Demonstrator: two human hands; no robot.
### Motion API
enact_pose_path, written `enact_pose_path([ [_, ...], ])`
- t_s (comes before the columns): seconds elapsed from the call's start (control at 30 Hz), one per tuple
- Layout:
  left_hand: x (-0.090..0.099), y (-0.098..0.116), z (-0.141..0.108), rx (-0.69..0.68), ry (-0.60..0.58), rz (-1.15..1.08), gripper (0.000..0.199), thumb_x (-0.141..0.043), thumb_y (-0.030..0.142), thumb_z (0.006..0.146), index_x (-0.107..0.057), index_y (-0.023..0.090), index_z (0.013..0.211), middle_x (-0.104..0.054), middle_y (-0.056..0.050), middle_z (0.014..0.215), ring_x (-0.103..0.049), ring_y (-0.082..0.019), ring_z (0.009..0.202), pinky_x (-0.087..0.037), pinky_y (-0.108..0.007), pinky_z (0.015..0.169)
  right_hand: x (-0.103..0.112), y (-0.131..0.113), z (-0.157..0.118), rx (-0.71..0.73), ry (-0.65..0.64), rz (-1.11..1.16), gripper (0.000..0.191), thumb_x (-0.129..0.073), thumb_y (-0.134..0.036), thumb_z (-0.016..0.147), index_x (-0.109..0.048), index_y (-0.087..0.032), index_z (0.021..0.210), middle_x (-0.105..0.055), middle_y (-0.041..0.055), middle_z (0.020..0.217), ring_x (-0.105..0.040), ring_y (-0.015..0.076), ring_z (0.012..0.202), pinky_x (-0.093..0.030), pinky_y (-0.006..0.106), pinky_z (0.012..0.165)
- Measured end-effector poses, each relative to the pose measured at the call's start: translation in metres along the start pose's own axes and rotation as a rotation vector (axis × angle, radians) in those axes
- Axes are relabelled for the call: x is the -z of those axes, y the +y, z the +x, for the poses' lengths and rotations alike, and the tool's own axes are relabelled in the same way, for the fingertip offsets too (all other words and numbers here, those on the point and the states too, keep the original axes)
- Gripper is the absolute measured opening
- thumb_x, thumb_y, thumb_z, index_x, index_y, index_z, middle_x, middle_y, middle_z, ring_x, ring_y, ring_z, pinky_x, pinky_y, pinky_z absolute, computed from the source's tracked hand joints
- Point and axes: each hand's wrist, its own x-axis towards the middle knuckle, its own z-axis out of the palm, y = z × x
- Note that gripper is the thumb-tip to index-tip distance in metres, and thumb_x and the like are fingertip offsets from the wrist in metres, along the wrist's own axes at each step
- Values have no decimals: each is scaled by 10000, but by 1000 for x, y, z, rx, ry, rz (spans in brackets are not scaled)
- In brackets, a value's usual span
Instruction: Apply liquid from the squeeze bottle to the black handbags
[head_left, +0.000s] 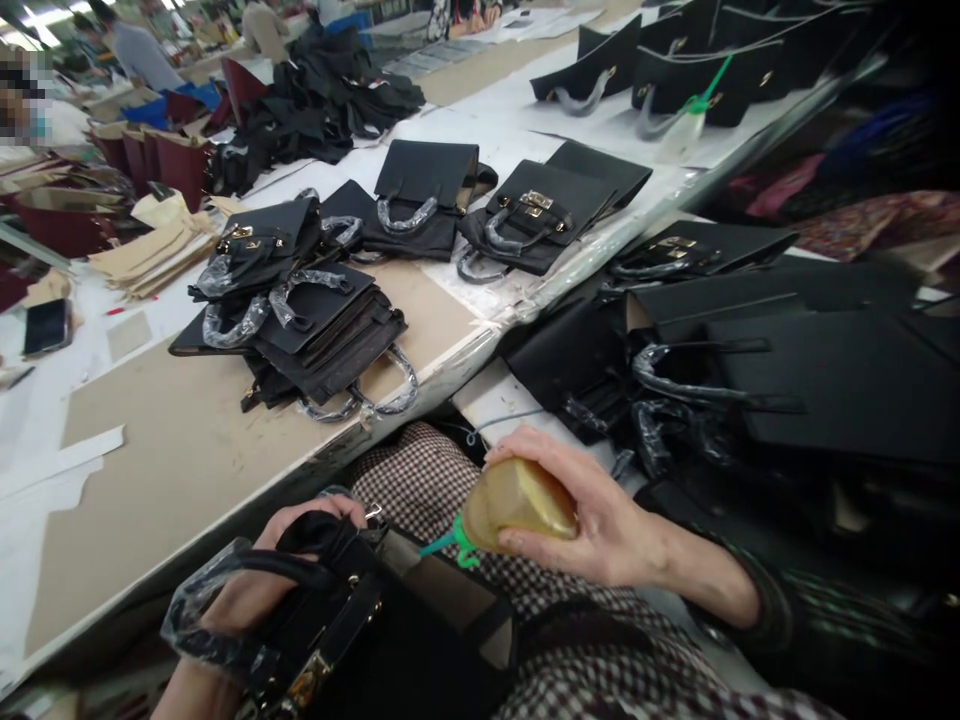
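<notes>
A black handbag [420, 640] lies across the lap, its beige inside showing and its handle wrapped in clear plastic. My left hand [262, 570] is closed on the bag's upper edge, partly hidden by the handle. Above the bag, my right hand [577, 510] grips a squeeze bottle [517, 505] of yellowish-brown contents. The bottle is tilted, and its green nozzle [450, 540] points left and down at the bag's open edge.
Several black bags [322, 330] are stacked on the table [165, 450] ahead. More black bags [840, 360] lie at the right. Another glue-type bottle [684, 130] stands farther back. A phone [48, 326] is at the left, and people [142, 50] are in the background.
</notes>
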Motion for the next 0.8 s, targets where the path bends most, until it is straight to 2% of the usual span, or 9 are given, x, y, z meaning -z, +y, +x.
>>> enact_pose_path([
  [0.23, -2, 4, -3, 12, -5, 49, 142, -744, 300, 860, -639, 205, 843, -677, -37, 1063, -593, -230, 1028, -499, -318, 913, -13, 5, 7, 115, 31, 30, 560, -821, -384, 892, -541, -181, 1333, -662, 101, 1107, -633, 227, 967, -559, 348, 835],
  [0.43, -11, 11, -1, 22, -4, 124, 155, -741, 345, 857, -678, 205, 883, -691, -37, 1083, -615, -227, 1018, -506, -309, 909, -12, 6, 10, 238, -25, -20, 614, -821, -401, 890, -508, -146, 1354, -664, 135, 1123, -628, 251, 991, -565, 374, 836],
  [0.6, -11, 9, 0, 41, -31, 190, 129, -732, 358, 887, -712, 238, 930, -709, -15, 1098, -635, -219, 1047, -501, -299, 952, 5, -2, 6, 141, -141, -90, 540, -783, -388, 916, -514, -156, 1323, -662, 121, 1081, -633, 245, 940, -560, 375, 795],
  [0.67, -12, 8, -1, 53, -30, 214, 169, -742, 384, 884, -726, 252, 989, -717, -12, 1128, -646, -227, 1070, -502, -306, 974, 10, -4, 4, 107, -124, -82, 529, -784, -386, 915, -520, -164, 1316, -664, 112, 1074, -638, 237, 931, -556, 365, 792],
  [0.8, -16, 12, -1, 59, -21, 220, 224, -757, 425, 870, -730, 248, 1004, -726, -13, 1134, -660, -238, 1068, -515, -314, 960, 8, -3, 3, 98, -10, -34, 555, -801, -410, 904, -518, -192, 1329, -662, 103, 1101, -648, 229, 946, -553, 351, 795],
])
